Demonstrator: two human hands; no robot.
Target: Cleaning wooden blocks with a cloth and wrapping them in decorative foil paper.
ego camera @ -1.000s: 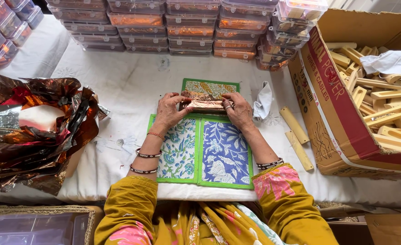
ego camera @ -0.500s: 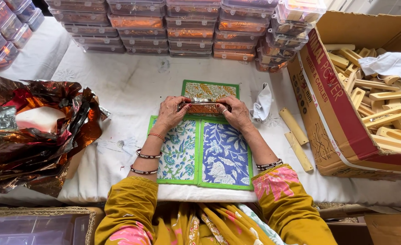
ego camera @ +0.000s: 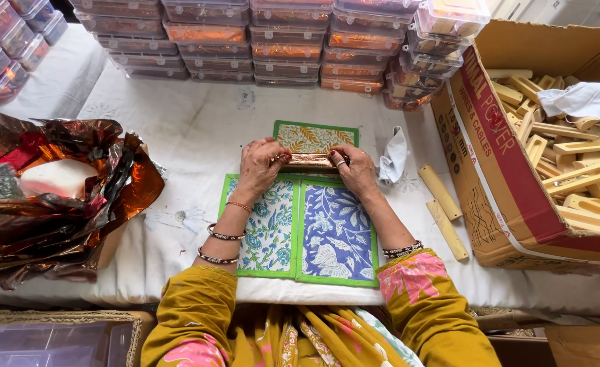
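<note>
Together, left hand (ego camera: 259,166) and right hand (ego camera: 355,171) pinch copper-foil bar (ego camera: 308,161)

Copper foil-wrapped bar (ego camera: 311,161): shiny, lying crosswise on floral cloth mats, pinched at both ends, ends hidden.

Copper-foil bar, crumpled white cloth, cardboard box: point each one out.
copper-foil bar (ego camera: 311,161), head view, middle of its foil face between the hands.
crumpled white cloth (ego camera: 393,155), head view, its centre fold.
cardboard box (ego camera: 500,146), head view, red side wall.

Three printed mats (ego camera: 317,231), two wooden sticks (ego camera: 442,207).
</note>
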